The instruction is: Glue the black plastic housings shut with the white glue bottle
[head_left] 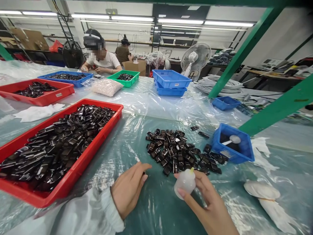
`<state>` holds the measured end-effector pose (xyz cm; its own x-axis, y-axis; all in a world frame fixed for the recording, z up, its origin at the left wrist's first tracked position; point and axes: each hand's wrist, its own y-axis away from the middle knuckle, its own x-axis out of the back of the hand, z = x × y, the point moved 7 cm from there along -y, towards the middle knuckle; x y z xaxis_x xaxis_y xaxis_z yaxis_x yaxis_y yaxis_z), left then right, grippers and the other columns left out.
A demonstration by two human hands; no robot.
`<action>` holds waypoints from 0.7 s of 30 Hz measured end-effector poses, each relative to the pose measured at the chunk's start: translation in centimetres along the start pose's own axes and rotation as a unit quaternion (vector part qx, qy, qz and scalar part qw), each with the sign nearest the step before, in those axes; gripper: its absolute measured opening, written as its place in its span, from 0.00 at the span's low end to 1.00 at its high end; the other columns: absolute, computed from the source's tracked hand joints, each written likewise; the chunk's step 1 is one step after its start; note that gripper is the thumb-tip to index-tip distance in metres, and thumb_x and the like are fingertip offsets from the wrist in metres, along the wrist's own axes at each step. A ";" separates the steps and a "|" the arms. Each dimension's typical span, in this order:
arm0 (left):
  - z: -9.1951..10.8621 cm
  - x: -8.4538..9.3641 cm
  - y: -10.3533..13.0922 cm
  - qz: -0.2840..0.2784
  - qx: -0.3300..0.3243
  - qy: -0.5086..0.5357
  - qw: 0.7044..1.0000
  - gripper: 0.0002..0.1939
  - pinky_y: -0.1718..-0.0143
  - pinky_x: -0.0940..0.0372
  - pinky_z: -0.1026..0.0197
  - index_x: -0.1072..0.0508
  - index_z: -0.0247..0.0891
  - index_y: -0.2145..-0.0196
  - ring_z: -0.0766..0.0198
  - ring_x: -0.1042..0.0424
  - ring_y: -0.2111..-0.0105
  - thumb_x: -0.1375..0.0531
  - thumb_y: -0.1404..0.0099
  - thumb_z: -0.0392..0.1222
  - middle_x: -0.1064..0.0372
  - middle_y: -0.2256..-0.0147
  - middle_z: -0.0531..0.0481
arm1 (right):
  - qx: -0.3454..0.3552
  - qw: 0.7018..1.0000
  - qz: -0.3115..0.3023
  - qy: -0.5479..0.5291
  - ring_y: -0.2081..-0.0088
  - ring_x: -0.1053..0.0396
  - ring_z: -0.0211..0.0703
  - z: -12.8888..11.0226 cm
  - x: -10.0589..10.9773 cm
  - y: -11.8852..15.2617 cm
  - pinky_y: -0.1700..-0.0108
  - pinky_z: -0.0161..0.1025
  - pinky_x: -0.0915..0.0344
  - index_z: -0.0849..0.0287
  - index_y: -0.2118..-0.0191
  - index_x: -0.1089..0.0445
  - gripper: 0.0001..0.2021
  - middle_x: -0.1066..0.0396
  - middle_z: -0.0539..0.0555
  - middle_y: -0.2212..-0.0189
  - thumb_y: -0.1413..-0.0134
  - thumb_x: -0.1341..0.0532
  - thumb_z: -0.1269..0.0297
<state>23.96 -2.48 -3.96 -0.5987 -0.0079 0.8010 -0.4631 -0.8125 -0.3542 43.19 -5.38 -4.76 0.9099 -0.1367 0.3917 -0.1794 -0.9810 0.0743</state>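
My right hand [207,200] grips a small translucent white squeeze bottle [185,185] with a yellow tip, which points up and slightly right. Left of it, my left hand [129,187] hovers over the plastic-covered table with thumb and fingers brought together. A dark bit shows between them, but the fingers hide most of it. Just beyond both hands spreads a loose pile of small glossy black plastic pieces [171,148]. On the left, a long red tray [97,137] is heaped with similar black pieces.
A blue bin [241,158] holding a white scoop-like item [234,139] stands right of the pile. White gloves [269,195] lie at right. Green posts [246,49] slant across the right side. Stacked blue trays [171,80] and a co-worker [100,54] are farther back.
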 end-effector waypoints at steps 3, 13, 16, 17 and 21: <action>-0.3 0.0 0.2 -0.039 0.063 0.064 0.995 0.11 0.69 0.37 0.62 0.41 0.42 0.54 0.62 0.31 0.71 0.54 0.33 0.35 0.35 0.71 0.53 | 0.022 1.000 0.007 0.007 0.58 0.27 0.45 0.1 0.1 0.2 0.61 0.33 0.31 0.51 0.58 0.35 0.14 0.25 0.54 0.59 0.51 0.38 0.53; -0.2 0.0 0.7 -0.063 0.127 0.167 0.976 0.10 0.63 0.40 0.57 0.39 0.42 0.55 0.60 0.33 0.65 0.52 0.33 0.44 0.35 0.65 0.51 | 0.119 0.990 -0.002 0.075 0.60 0.25 0.43 -0.5 0.1 0.6 0.63 0.30 0.29 0.50 0.55 0.31 0.14 0.24 0.51 0.61 0.49 0.38 0.59; 0.3 0.5 0.8 -0.050 0.103 0.223 0.968 0.12 0.58 0.41 0.59 0.39 0.46 0.54 0.63 0.34 0.59 0.57 0.30 0.38 0.35 0.61 0.52 | 0.167 0.980 -0.036 0.100 0.56 0.26 0.44 -1.1 0.1 0.9 0.61 0.30 0.27 0.47 0.52 0.31 0.15 0.25 0.51 0.55 0.47 0.38 0.60; 0.4 0.6 0.8 -0.048 0.091 0.234 0.967 0.12 0.57 0.41 0.60 0.39 0.47 0.53 0.63 0.34 0.59 0.57 0.30 0.37 0.35 0.60 0.52 | 0.179 0.977 -0.050 0.108 0.55 0.26 0.44 -1.2 0.1 1.0 0.60 0.30 0.27 0.45 0.50 0.32 0.16 0.26 0.51 0.53 0.47 0.38 0.60; 0.1 0.9 0.7 -0.030 0.104 0.289 0.951 0.11 0.56 0.41 0.63 0.38 0.48 0.52 0.65 0.32 0.59 0.50 0.31 0.37 0.33 0.58 0.54 | 0.219 0.968 -0.069 0.098 0.60 0.23 0.41 -1.5 0.3 1.4 0.66 0.25 0.27 0.41 0.49 0.36 0.20 0.23 0.48 0.57 0.47 0.37 0.63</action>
<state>23.18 -3.10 -3.39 -0.8621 0.3156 0.3964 -0.4049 -0.8994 -0.1645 42.65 -6.61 -3.11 0.8173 -0.0133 0.5760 0.1538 -0.9584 -0.2404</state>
